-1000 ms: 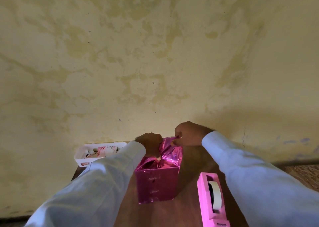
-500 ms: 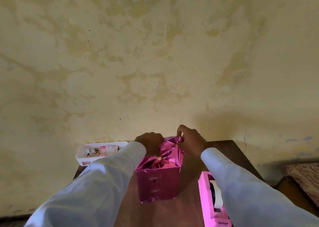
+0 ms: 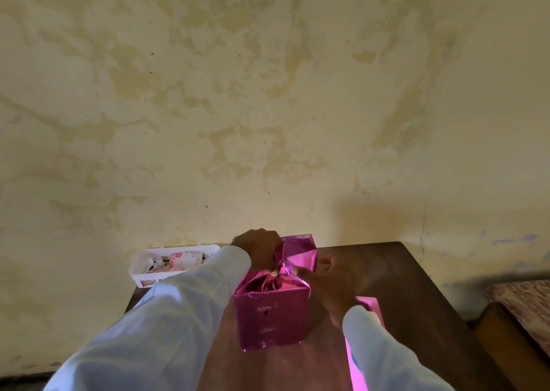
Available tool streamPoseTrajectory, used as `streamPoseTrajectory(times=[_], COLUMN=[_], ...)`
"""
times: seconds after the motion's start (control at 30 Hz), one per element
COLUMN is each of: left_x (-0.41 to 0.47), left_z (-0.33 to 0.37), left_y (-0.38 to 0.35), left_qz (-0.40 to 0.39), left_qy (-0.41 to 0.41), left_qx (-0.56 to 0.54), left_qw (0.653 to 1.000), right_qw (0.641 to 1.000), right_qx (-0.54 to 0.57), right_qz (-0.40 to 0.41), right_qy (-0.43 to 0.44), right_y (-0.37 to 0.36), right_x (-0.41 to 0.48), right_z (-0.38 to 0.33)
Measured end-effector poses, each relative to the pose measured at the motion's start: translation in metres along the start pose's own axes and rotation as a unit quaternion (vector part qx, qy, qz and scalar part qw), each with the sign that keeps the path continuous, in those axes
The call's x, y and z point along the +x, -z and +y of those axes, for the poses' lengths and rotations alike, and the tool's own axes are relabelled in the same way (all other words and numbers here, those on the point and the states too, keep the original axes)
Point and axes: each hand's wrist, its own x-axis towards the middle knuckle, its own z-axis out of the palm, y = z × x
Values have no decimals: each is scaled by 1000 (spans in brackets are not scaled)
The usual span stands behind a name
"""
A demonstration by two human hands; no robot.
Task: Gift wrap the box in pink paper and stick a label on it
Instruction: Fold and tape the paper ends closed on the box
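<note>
Looking down through the head camera, I see the box (image 3: pixel 273 319) standing upright on the table (image 3: pixel 401 286), directly between the two hands and close in front of the person. Its sides are already covered in pink paper (image 3: pixel 297 249). The loose paper at the top is bunched into a crumpled neck, with a stiff flap sticking up above it.

The left hand (image 3: pixel 259 251) sits on top of the box at its far left corner, fingers curled tight round the gathered paper. The right hand (image 3: pixel 330 289) lies against the box's upper right edge, with one fingertip reaching the base of the flap. It is blurred and partly behind the paper, so I cannot tell whether it pinches the paper or only touches it.

Left of the left hand, at the table's far edge against the wall (image 3: pixel 268 93), stands a white basket (image 3: pixel 143 267). It holds a few patterned cards (image 3: pixel 181 261) lying flat, and I cannot make out anything else inside.

Just below the right hand, a pink tape dispenser (image 3: pixel 370 304) shows on the table, mostly hidden under the right sleeve (image 3: pixel 387 361).
</note>
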Motion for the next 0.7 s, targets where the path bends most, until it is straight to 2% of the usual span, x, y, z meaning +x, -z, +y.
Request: streamPoseTrajectory(times=[0.1, 0.17, 0.37, 0.7], left_x=[0, 0, 0, -2], left_z=[2, 3, 0, -2], left_y=[2, 2, -3, -5], left_qz=[-4, -4, 8, 13], left_qy=[3, 2, -1, 9], left_qx=[18, 24, 6, -9], left_qw=[1000, 1000, 1000, 1000], right_qw=[997, 997, 991, 992], right_qx=[75, 79, 127, 109], right_qz=[-11, -7, 50, 14], right_qy=[-7, -1, 14, 66], right_y=[-9, -13, -15, -1], right_x=[-4, -5, 0, 8], right_z=[8, 10, 9, 2])
